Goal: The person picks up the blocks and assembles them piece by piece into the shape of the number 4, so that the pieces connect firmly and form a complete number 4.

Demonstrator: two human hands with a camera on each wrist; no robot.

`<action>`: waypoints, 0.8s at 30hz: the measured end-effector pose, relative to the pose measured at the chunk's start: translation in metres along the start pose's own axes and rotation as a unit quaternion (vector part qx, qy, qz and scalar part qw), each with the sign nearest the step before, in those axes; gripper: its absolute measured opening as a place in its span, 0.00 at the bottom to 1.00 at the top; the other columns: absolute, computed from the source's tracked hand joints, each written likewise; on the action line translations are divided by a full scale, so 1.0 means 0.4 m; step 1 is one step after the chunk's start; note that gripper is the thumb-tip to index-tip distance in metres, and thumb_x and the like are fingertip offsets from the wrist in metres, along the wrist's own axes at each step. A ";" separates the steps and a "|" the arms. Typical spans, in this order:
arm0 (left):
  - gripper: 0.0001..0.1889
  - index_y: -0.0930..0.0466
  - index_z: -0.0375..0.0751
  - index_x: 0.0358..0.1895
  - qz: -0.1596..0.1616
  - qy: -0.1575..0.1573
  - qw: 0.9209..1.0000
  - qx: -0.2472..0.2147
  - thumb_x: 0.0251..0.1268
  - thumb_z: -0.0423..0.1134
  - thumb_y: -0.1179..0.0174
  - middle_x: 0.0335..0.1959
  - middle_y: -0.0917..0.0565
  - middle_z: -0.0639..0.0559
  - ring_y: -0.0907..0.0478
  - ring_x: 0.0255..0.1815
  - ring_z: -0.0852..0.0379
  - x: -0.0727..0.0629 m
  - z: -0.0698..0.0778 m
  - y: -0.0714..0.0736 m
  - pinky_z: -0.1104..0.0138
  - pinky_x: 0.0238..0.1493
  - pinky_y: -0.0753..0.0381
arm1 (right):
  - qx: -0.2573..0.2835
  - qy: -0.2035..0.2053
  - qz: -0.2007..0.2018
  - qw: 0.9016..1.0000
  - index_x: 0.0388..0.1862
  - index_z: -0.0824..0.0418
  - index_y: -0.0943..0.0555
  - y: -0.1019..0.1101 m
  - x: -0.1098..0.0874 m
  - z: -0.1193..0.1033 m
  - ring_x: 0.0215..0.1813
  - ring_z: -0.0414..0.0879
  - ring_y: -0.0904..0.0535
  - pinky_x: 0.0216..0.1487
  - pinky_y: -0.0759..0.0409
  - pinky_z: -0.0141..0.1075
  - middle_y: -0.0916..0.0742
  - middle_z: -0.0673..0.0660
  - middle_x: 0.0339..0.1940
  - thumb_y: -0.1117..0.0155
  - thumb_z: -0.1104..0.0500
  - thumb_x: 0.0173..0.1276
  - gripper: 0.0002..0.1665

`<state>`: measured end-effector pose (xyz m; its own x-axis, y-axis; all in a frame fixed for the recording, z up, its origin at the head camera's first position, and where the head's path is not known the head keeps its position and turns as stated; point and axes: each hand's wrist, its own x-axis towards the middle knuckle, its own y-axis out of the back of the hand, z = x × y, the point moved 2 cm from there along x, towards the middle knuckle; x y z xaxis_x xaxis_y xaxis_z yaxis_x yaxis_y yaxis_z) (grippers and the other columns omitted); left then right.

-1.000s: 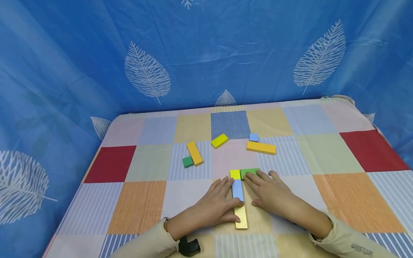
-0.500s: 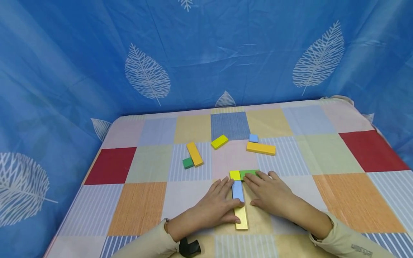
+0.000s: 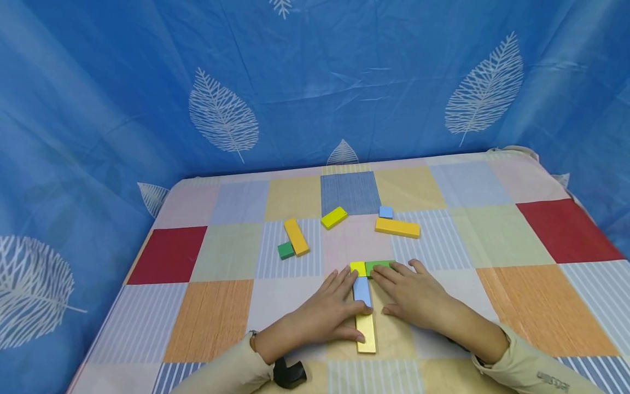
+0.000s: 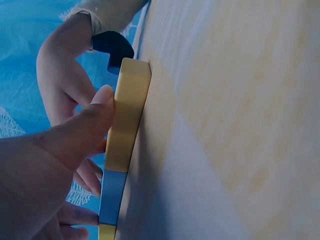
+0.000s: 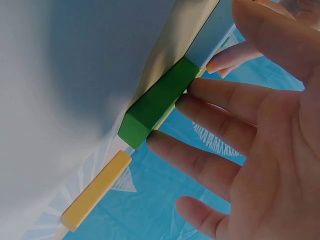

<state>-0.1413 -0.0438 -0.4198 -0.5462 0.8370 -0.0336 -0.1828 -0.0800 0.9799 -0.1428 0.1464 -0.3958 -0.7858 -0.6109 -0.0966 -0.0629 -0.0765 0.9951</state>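
Note:
In the head view, a row of flat blocks lies on the tablecloth: a pale yellow block [image 3: 370, 327] nearest, a light blue block [image 3: 361, 291] beyond it, then a small bright yellow block [image 3: 357, 268]. To the right of that small one, a green block [image 3: 375, 266] forms a corner with the row. My left hand [image 3: 322, 309] rests along the row, thumb on the pale yellow block and fingertips up by the small yellow one. The extended fingers of my right hand [image 3: 418, 298] touch the green block's top, which the right wrist view shows close up.
Farther back lie an orange block [image 3: 296, 236] beside a dark green block [image 3: 285, 250], a lone yellow block [image 3: 334, 218], and another orange block [image 3: 397, 227] with a small blue block [image 3: 386, 212] behind it. A blue curtain [image 3: 305, 82] hangs behind the patchwork-covered table [image 3: 428, 194].
Both hands stay in nearly the same place on the blocks. The head view has shifted slightly, and the blocks keep their arrangement.

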 end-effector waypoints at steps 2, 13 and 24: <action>0.25 0.26 0.61 0.54 0.003 -0.002 1.000 0.003 0.55 0.64 0.49 0.69 0.44 0.33 0.51 0.71 0.37 0.000 0.001 0.000 0.47 0.66 0.45 | 0.000 -0.001 -0.001 1.000 0.63 0.58 0.31 0.000 0.000 0.000 0.62 0.56 0.31 0.56 0.37 0.55 0.27 0.53 0.64 0.40 0.40 0.57 0.38; 0.25 0.29 0.58 0.56 -0.003 0.007 1.000 0.017 0.59 0.64 0.52 0.68 0.43 0.32 0.52 0.71 0.35 -0.004 0.008 -0.001 0.48 0.67 0.46 | 0.000 -0.001 0.007 1.000 0.63 0.59 0.31 0.001 -0.002 0.000 0.62 0.55 0.31 0.57 0.38 0.56 0.26 0.53 0.63 0.39 0.41 0.57 0.39; 0.29 0.36 0.52 0.61 -0.006 0.009 0.999 0.033 0.61 0.64 0.55 0.68 0.43 0.33 0.52 0.71 0.37 -0.003 0.008 -0.004 0.50 0.68 0.47 | 0.071 -0.016 0.045 0.996 0.64 0.56 0.31 0.012 0.014 0.069 0.65 0.59 0.34 0.57 0.39 0.60 0.27 0.56 0.64 0.39 0.42 0.58 0.37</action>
<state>-0.1377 -0.0432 -0.4208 -0.5585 0.8281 -0.0474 -0.1348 -0.0342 0.9903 -0.1645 0.1643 -0.3909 -0.8109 -0.5851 -0.0081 -0.0756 0.0910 0.9930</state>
